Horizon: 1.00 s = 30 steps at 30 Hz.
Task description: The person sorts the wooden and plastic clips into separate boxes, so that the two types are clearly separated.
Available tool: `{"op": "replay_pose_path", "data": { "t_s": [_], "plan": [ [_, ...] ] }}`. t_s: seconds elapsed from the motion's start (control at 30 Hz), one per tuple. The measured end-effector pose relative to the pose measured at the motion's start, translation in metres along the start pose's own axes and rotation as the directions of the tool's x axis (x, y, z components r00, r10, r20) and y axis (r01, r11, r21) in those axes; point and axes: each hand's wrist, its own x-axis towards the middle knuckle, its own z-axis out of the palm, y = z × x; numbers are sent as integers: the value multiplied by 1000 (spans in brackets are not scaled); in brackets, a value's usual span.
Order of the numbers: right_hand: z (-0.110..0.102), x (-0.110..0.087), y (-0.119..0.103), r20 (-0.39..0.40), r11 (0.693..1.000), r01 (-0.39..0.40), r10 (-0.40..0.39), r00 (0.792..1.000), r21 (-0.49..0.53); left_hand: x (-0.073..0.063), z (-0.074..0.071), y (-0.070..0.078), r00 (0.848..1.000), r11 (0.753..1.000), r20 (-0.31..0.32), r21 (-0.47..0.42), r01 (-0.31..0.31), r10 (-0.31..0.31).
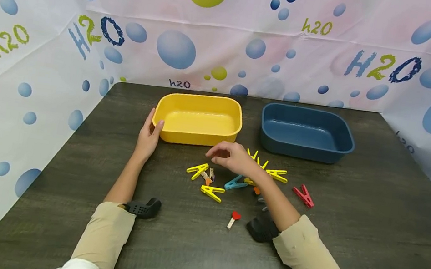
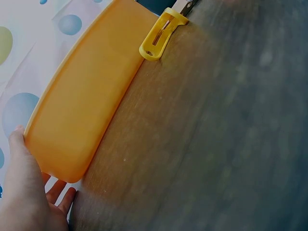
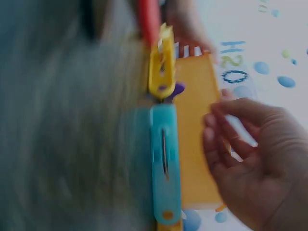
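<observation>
My left hand (image 1: 147, 139) rests against the left end of the yellow plastic bin (image 1: 198, 140), thumb at the front corner and fingers along the end wall. My right hand (image 1: 233, 156) hovers in front of that bin's right corner with loosely bent fingers; nothing shows between them. Beneath and around it lie several yellow clothespins (image 1: 212, 193) and a blue clothespin (image 1: 235, 183). Left of it, small wooden clothespins (image 1: 207, 178) lie by a yellow one. Farther right is a red clothespin (image 1: 304, 196). A small clothespin with a red heart (image 1: 234, 217) lies nearer me.
A dark blue bin (image 1: 306, 152) stands right of the yellow one at the back of the dark wooden table (image 1: 381, 249). A patterned white sheet (image 1: 230, 31) hangs behind and along the sides. My right forearm covers some of the clothespins.
</observation>
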Motion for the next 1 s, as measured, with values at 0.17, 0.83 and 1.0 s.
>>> {"op": "replay_pose_path", "data": {
  "t_s": [0.17, 0.83, 1.0],
  "plan": [
    [3, -2, 9, 98, 998, -35, 41, 994, -58, 2, -1, -2, 1000, 1000, -3, -8, 9, -9],
    [5, -3, 18, 238, 989, 43, -9, 971, -141, 11, -4, -22, 1000, 1000, -12, -7, 14, -14],
    [5, -6, 21, 235, 993, 35, -8, 972, -115, 11, 0, -27, 1000, 1000, -14, 9, 6, -6]
  ]
}}
